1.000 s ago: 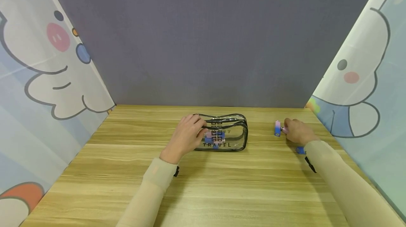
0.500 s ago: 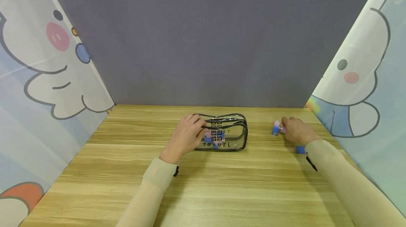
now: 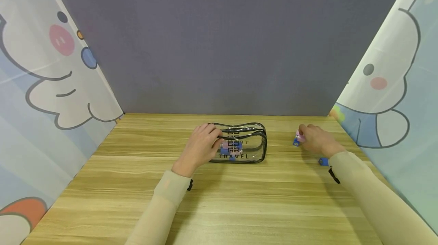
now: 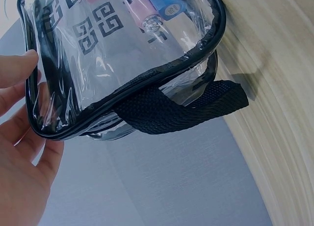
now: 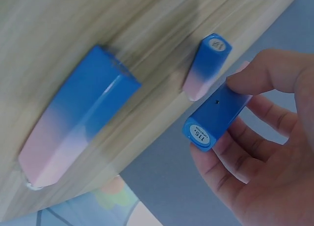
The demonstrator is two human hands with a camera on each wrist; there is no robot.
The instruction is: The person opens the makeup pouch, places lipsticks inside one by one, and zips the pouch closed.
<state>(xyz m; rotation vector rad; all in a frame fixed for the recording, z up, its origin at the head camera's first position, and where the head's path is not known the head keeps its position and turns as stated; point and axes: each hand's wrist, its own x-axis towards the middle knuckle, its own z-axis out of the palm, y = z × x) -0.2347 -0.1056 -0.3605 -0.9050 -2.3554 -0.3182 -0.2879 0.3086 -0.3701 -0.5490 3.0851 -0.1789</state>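
Observation:
My left hand (image 3: pixel 202 144) pinches the upper left edge of a clear travel pouch (image 3: pixel 254 150) with black piping. In the left wrist view, the thumb (image 4: pixel 17 69) lies on the near side of that edge and the other fingers are behind it. Several pink-and-blue lipsticks (image 3: pixel 226 148) show through the pouch's clear wall. At the right, my right hand (image 3: pixel 316 139) holds a blue-and-pink lipstick (image 5: pixel 216 115) between thumb and fingers, its round label facing the camera. Another lipstick (image 5: pixel 208 64) stands or lies just beyond it, and a third lipstick (image 5: pixel 81 115) lies nearer the wrist.
A black fabric loop (image 4: pixel 181 113) sticks out from the pouch's end. The wooden table (image 3: pixel 239 203) meets a grey panel (image 3: pixel 226 47) at the back. Printed cartoon curtains (image 3: pixel 386 85) border both sides.
My right hand has shifted slightly left with the lipstick, whose pink end now overlaps the lipstick behind it in the head view. The left hand and pouch have stayed put.

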